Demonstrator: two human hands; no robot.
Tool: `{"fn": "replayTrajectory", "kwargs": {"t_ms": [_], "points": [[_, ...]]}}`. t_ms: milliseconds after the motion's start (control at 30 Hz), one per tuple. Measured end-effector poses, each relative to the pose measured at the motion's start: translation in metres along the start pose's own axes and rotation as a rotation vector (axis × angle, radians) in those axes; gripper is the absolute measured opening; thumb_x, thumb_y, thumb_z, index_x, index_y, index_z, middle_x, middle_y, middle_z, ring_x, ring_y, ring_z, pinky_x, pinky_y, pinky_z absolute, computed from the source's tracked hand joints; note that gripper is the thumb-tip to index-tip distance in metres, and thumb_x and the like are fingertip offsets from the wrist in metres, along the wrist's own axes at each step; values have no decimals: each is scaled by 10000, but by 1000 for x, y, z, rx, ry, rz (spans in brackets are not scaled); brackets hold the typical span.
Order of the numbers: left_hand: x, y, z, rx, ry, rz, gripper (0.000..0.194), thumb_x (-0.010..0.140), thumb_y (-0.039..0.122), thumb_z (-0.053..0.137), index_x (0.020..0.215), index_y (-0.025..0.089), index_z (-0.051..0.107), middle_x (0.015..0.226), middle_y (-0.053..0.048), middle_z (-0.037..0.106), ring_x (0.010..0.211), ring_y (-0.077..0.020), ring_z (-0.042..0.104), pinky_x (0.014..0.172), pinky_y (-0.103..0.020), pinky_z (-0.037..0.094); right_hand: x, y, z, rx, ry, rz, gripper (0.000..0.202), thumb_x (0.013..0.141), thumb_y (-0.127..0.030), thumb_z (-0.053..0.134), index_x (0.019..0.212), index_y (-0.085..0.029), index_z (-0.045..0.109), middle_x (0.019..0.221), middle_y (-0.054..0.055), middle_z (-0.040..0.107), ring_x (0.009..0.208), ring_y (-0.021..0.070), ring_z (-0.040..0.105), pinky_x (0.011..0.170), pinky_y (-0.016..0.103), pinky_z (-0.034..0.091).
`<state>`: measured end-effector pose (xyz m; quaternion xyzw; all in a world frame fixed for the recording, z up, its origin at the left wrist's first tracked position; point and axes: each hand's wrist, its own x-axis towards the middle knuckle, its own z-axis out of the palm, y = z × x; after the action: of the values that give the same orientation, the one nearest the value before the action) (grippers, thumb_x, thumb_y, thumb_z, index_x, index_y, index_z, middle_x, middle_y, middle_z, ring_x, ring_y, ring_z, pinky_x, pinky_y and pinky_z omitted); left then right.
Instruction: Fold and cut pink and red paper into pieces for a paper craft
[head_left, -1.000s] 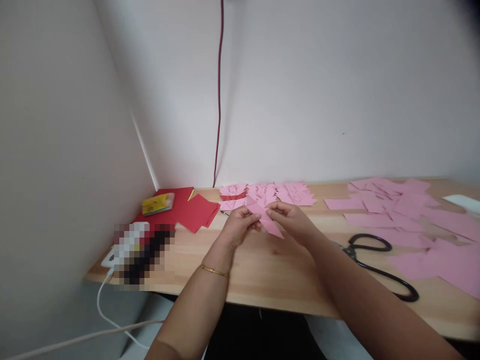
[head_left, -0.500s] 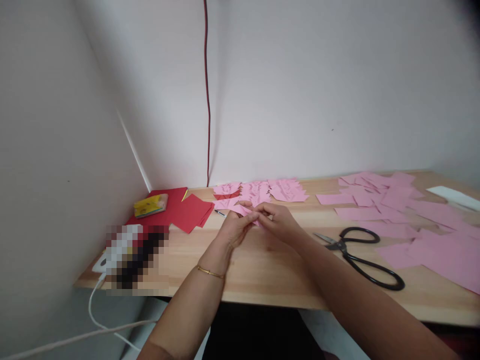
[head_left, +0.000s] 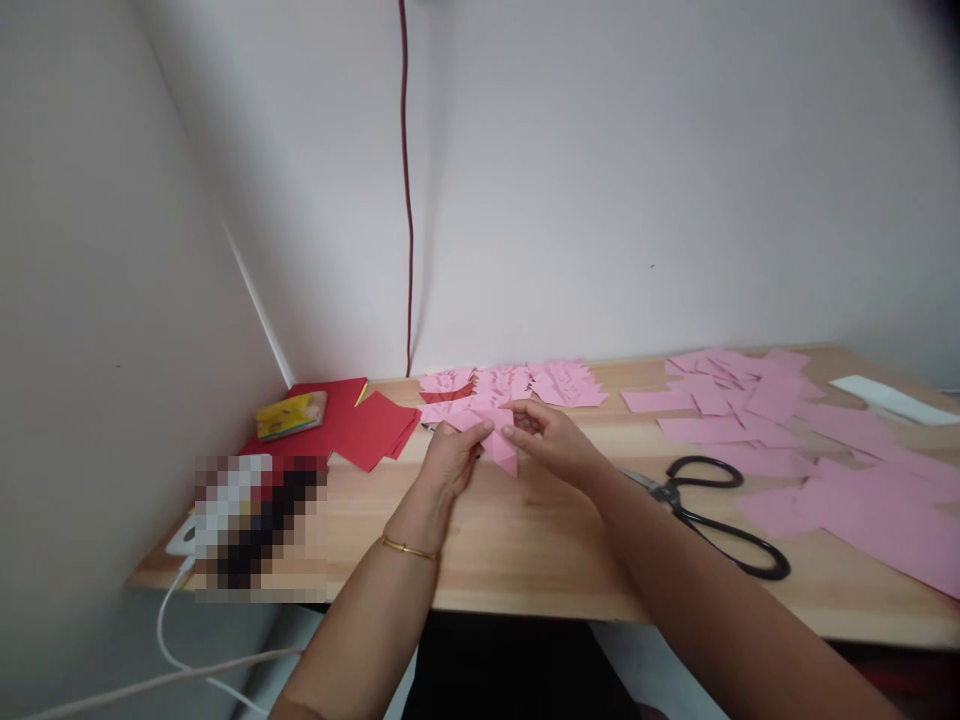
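Note:
A folded piece of pink paper (head_left: 501, 450) is held up between my two hands over the middle of the wooden table (head_left: 525, 550). My left hand (head_left: 454, 456) pinches its left part, thumb on top. My right hand (head_left: 549, 440) grips its right side between thumb and fingers. Behind the hands, against the wall, lie several crinkled, jagged-edged pink pieces (head_left: 566, 384) with a red one (head_left: 448, 394) among them. Large black-handled scissors (head_left: 666, 493) lie open beside my right forearm. The fingertips under the paper are partly hidden.
Pink paper pieces (head_left: 780, 395) spread over the right side, near a white strip (head_left: 900, 400). Red sheets (head_left: 375, 430) and a yellow packet (head_left: 291, 415) lie at the left. A white cable (head_left: 169, 640) hangs off the left edge. A blurred patch covers items there.
The pink paper between my hands is opened out wider and shows more of its surface. My hands have moved slightly apart. The whole view has shifted a little.

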<state>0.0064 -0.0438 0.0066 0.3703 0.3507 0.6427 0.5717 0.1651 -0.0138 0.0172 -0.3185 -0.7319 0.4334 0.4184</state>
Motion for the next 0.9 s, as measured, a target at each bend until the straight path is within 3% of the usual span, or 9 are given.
{"fn": "replayTrajectory", "kwargs": {"t_ms": [167,400,733,900], "points": [[0,0,3,9,3,-11,385,579,225,818,923,132,673,958,-95,718,873,-221,671,805,-351,509,0,-2,-1,-46,69,-38,228,824,-400,546,775,-189,617,731,17,602,702,153,538,660,277,426],[-3,3,7,-3,-9,8,503,563,200,825,1034,156,654,1031,-96,705,938,-238,656,863,-375,492,0,-3,0,-35,102,-38,213,803,-375,566,701,-189,588,672,-1,567,660,137,497,626,259,397],[0,-3,5,64,57,90,329,613,217,796,915,146,688,954,-68,712,843,-192,649,850,-346,488,3,3,0,10,117,2,223,789,-382,589,692,-182,594,671,-3,563,662,135,494,632,260,386],[-1,-6,4,159,83,120,182,659,262,763,801,168,699,788,-21,698,691,-140,609,715,-271,488,4,5,1,21,150,-5,238,786,-392,584,673,-184,562,672,-4,555,663,137,496,640,265,390]]}}
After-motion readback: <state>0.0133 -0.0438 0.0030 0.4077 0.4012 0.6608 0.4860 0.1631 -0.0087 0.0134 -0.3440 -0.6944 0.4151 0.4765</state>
